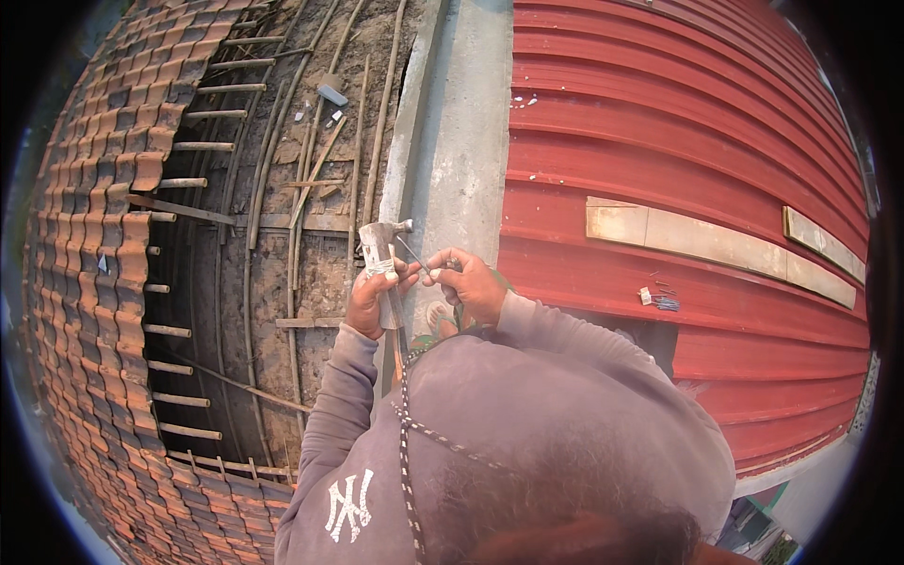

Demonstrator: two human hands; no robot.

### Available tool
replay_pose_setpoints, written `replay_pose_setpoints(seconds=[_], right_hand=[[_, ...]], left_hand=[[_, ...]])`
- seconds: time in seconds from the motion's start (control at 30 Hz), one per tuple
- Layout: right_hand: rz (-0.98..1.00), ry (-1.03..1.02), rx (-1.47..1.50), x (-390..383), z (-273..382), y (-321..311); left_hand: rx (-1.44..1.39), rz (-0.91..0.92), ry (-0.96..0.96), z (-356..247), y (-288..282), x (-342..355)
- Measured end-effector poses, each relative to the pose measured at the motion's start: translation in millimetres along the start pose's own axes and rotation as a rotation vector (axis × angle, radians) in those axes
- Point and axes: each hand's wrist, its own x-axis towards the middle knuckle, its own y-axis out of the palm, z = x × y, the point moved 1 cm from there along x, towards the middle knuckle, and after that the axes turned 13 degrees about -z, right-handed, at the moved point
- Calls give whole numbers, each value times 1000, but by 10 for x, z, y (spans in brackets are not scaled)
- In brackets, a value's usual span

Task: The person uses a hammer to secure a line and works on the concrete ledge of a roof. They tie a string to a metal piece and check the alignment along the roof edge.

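My left hand (pixel 370 299) is closed round the handle of a hammer (pixel 383 235). The hammer's worn metal head points up and away, and pale wrapping covers the handle just below it. My right hand (pixel 471 285) pinches a thin dark nail (pixel 411 251) between thumb and fingers. The nail slants up to the left, its far end close beside the hammer head. Both hands are close together above the grey concrete ledge (pixel 461 132). Below them, part of a sandalled foot (pixel 439 314) shows; my sleeves and body hide the rest.
Orange roof tiles (pixel 104 217) lie at left, beside an opened stretch with protruding battens (pixel 218 114) and loose poles. A grey-white block (pixel 331 95) rests there. Red corrugated roofing (pixel 603 160) spreads right, bearing long pale boards (pixel 697 243) and a small heap of nails (pixel 667 304).
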Motion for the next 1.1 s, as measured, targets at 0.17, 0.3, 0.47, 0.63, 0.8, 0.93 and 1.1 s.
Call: replay_pose_setpoints(seconds=[0.17,0.3,0.47,0.63,0.8,0.93,1.1], right_hand=[[-83,-32,40,470,222,316],[-168,-121,128,1116,566,157],[-133,-114,-38,2081,1450,-147],[-60,18,3,2854,2205,-584],[-270,50,-184,3526,2333,-1564],[-498,2,-1020,3544,1763,-2897],[-209,400,-852,3477,1969,-3498]], left_hand=[[-94,148,-174,-531,511,761],[-29,77,-128,-681,728,1632],[-34,-7,-74,-1020,1242,2833],[-59,16,-179,-1388,1839,3778],[-158,-41,-222,-1704,2108,4684],[-187,-106,-226,-1990,2095,5503],[-154,-80,-223,-2405,2295,6703]])
